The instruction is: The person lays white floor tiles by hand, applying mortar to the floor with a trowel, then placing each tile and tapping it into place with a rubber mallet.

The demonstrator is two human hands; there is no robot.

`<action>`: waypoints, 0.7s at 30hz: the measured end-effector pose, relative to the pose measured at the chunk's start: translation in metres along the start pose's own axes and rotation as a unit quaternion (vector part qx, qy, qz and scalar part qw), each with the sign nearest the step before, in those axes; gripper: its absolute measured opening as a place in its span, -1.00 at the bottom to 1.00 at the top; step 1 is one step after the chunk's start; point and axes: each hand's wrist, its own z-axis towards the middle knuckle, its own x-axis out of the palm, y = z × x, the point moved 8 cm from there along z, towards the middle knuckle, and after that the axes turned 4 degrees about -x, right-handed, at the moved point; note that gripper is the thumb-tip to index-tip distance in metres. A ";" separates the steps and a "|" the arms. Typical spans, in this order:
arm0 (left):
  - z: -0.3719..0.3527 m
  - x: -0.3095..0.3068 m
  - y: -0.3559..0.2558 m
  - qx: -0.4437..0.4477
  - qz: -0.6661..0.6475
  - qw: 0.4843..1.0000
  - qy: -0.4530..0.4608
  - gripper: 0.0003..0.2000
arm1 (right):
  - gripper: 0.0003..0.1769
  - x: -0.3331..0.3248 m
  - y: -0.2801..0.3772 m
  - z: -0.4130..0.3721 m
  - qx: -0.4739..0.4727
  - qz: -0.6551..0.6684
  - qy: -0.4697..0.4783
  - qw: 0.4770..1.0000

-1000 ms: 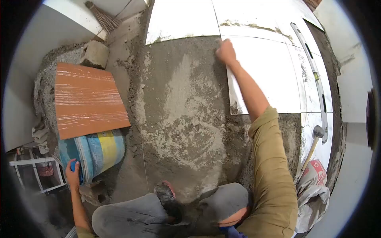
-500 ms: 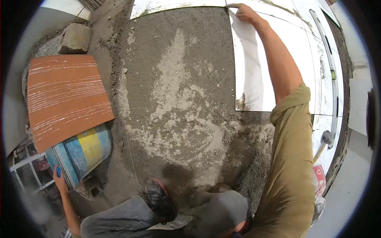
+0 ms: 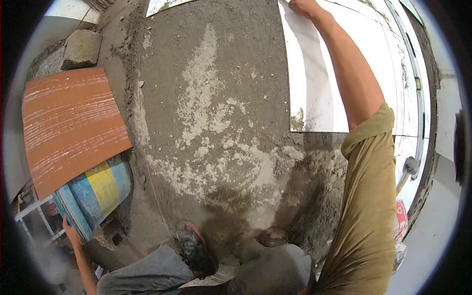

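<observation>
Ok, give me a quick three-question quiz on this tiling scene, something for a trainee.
1. True or false: the right hand is on the far left corner of the white tile.
2. The left hand touches: A a trowel, B the striped bucket, C a paint roller.
3. What covers the ground between the orange tile and the white tile?
Key: 1 true. 2 B. 3 A grey mortar bed with paler patches.
</observation>
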 end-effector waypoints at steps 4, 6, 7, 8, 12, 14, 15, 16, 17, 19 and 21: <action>0.001 0.004 0.000 0.000 0.019 1.000 0.006 -0.41 | -0.60 -0.014 -0.005 -0.023 0.148 0.169 0.010 0.974; 0.011 0.000 0.009 0.029 0.029 0.999 -0.021 -0.44 | -0.61 0.020 -0.057 -0.040 0.222 0.400 -0.039 0.889; 0.016 -0.001 0.013 0.045 0.033 0.998 -0.034 -0.46 | -0.61 0.009 -0.043 -0.050 0.224 0.396 -0.042 0.889; 0.020 -0.001 0.013 0.061 0.035 0.996 -0.046 -0.47 | -0.61 -0.008 -0.017 -0.066 0.259 0.416 -0.055 0.870; 0.021 0.015 -0.009 0.090 0.165 0.982 -0.019 -0.45 | -0.68 -0.025 0.025 -0.096 0.287 0.417 -0.040 0.862; 0.006 0.033 -0.040 0.049 0.128 0.990 0.026 -0.47 | -0.57 -0.039 0.060 -0.107 0.321 0.332 -0.020 0.887; 0.006 0.037 -0.054 0.072 0.148 0.986 0.020 -0.47 | -0.49 -0.043 0.082 -0.110 0.302 0.326 -0.017 0.896; 0.005 0.038 -0.061 0.091 0.170 0.981 0.011 -0.47 | -0.48 -0.056 0.116 -0.119 0.277 0.381 -0.063 0.880; 0.009 0.041 -0.058 0.108 0.166 0.980 0.015 -0.47 | -0.58 -0.046 0.134 -0.123 0.249 0.374 -0.087 0.889; 0.020 0.038 -0.049 0.157 0.153 0.975 0.027 -0.46 | -0.79 -0.058 0.194 -0.141 0.179 0.343 -0.002 0.922; 0.010 0.041 -0.068 0.148 0.179 0.972 0.018 -0.46 | -0.75 -0.056 0.245 -0.165 0.043 0.147 0.094 0.984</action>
